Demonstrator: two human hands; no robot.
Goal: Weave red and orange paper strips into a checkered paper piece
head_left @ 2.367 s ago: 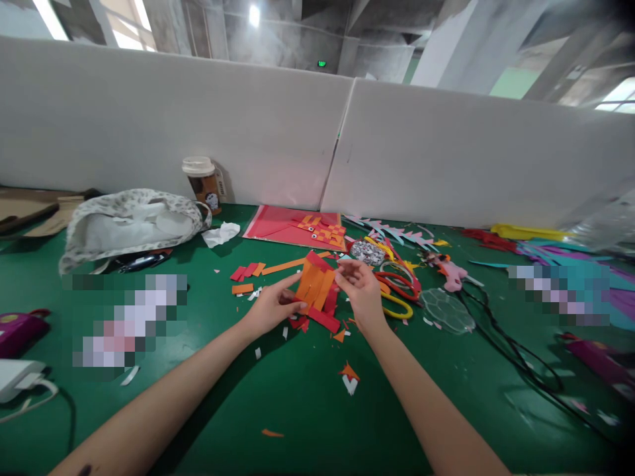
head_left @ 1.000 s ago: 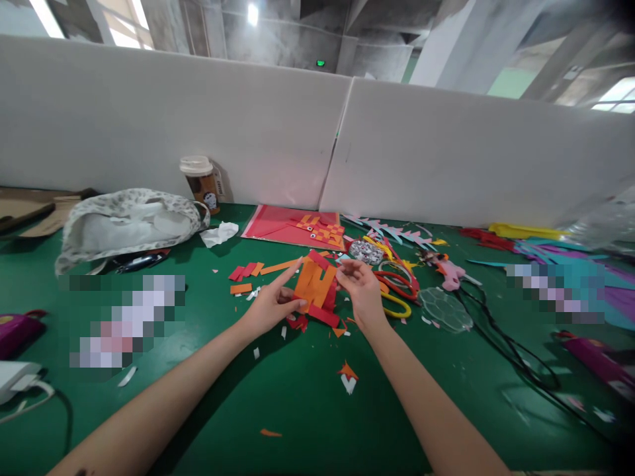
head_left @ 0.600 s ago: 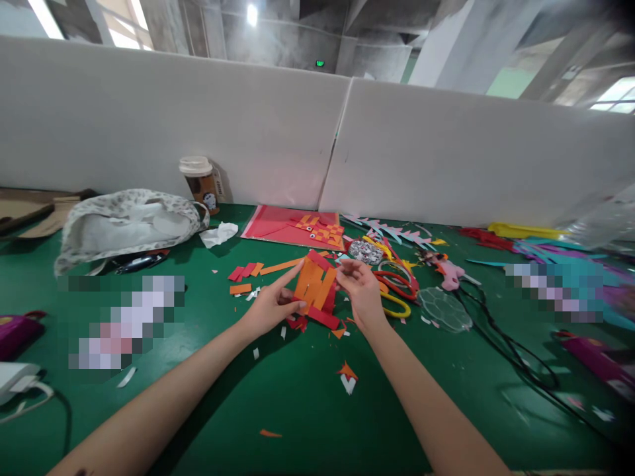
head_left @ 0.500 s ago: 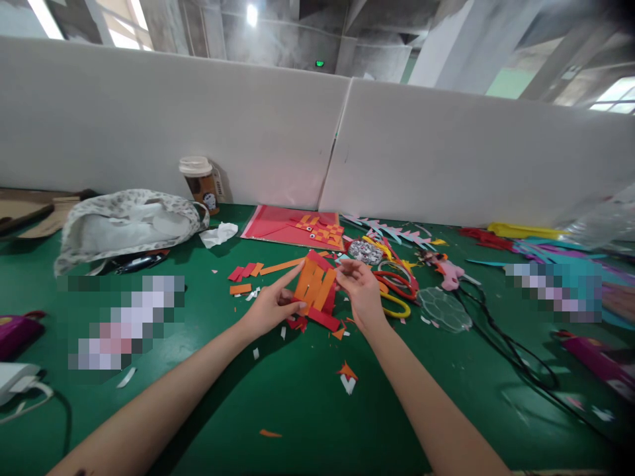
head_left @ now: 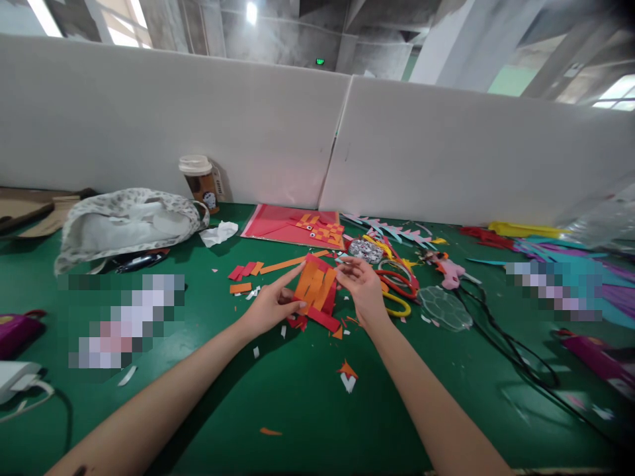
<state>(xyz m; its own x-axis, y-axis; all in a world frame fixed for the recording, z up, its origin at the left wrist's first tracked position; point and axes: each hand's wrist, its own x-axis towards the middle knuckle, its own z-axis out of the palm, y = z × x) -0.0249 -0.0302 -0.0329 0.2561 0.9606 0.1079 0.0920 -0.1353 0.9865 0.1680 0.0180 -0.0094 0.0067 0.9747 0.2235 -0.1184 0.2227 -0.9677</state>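
Observation:
Orange paper strips on a red paper piece [head_left: 317,285] form a small woven panel in the middle of the green table [head_left: 297,396]. My left hand [head_left: 272,303] pinches its left side, the thumb on top near the lower edge and the index finger along the upper left. At the right edge, my right hand [head_left: 360,283] has thumb and fingertips pinched together; what lies between them is too small to tell. Behind the panel, a red sheet [head_left: 272,225] carries an orange-and-red woven paper fish [head_left: 320,229] with googly eyes. Cut strips [head_left: 241,288] and paper scraps lie around my hands.
Scissors with yellow and red handles [head_left: 397,305] lie right of my right hand. A glue gun [head_left: 450,272] with a black cable is farther right. A lidded paper cup [head_left: 200,185] and a patterned cloth bag [head_left: 129,228] stand at the back left, before a white partition [head_left: 173,119].
Both hands stay almost where they were, at the panel's two sides. The orange strips have shifted slightly. At the far right edge, a blurred brownish shape has gone from the coloured paper.

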